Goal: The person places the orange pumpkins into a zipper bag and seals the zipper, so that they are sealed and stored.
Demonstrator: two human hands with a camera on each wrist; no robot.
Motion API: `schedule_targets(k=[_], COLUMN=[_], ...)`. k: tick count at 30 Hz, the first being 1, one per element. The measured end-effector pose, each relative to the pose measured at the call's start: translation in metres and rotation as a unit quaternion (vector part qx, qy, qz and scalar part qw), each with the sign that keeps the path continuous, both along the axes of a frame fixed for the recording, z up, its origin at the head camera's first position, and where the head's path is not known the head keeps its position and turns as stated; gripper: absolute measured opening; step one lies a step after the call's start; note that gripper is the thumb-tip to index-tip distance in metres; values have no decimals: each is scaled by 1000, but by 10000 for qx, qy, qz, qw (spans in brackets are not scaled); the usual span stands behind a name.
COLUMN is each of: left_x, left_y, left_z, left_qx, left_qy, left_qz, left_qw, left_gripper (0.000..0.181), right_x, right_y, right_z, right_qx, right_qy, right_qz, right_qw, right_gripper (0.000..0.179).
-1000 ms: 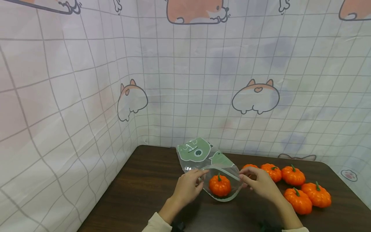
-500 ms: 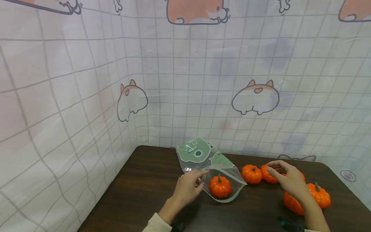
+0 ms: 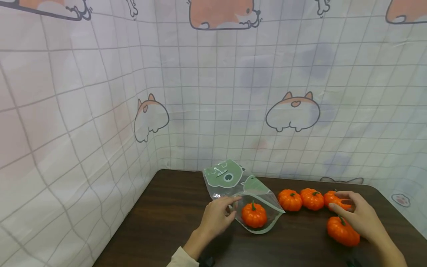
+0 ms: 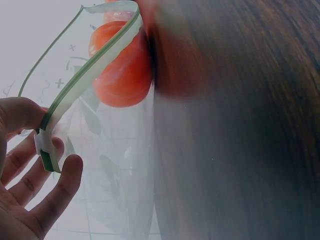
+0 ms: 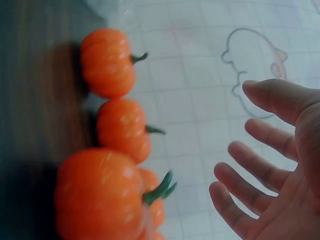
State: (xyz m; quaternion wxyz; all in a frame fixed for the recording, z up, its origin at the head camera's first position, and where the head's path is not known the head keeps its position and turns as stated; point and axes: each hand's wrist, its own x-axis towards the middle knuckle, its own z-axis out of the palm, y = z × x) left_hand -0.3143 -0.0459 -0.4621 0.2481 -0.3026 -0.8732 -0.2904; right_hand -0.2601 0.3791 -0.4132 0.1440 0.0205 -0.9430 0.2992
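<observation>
A clear zip bag [image 3: 230, 191] with green cartoon prints lies on the dark wooden table, its green-edged mouth spread wide. Inside the mouth sits a small orange pumpkin [image 3: 254, 216] with a green stem. My left hand [image 3: 217, 217] pinches the bag's left edge, by the zip's end [image 4: 47, 150] in the left wrist view. My right hand [image 3: 358, 215] is above the loose pumpkins at the right, fingers spread and holding nothing. It overlaps the back-right pumpkin [image 3: 333, 200] and is just behind the front pumpkin [image 3: 343, 231]; another pumpkin is mostly hidden under it.
Two more pumpkins stand in a row right of the bag, the left one [image 3: 290, 200] close to the bag's corner and the other [image 3: 312, 199] beside it. A grid-patterned cloth [image 3: 213, 111] with dog drawings hangs behind and left of the table [image 3: 150, 222].
My right hand has let go of the bag's right edge and moved right, over the loose pumpkins. My left hand has kept its hold, and the bag's mouth stays spread.
</observation>
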Motion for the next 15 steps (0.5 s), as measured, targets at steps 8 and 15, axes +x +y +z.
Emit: schedule_targets(k=[8, 15], left_x=[-1, -1], left_y=[-1, -1], left_z=[-1, -1], left_qx=[31, 47], left_qy=[2, 12], left_qz=[-33, -54], left_qw=[10000, 10000], left_gripper=[45, 45], right_x=[10, 17], right_y=[18, 32], right_z=[-22, -39], right_qx=[133, 82], right_qy=[16, -71], right_qz=[-111, -119], right_qw=[9998, 9999], right_gripper=[67, 67])
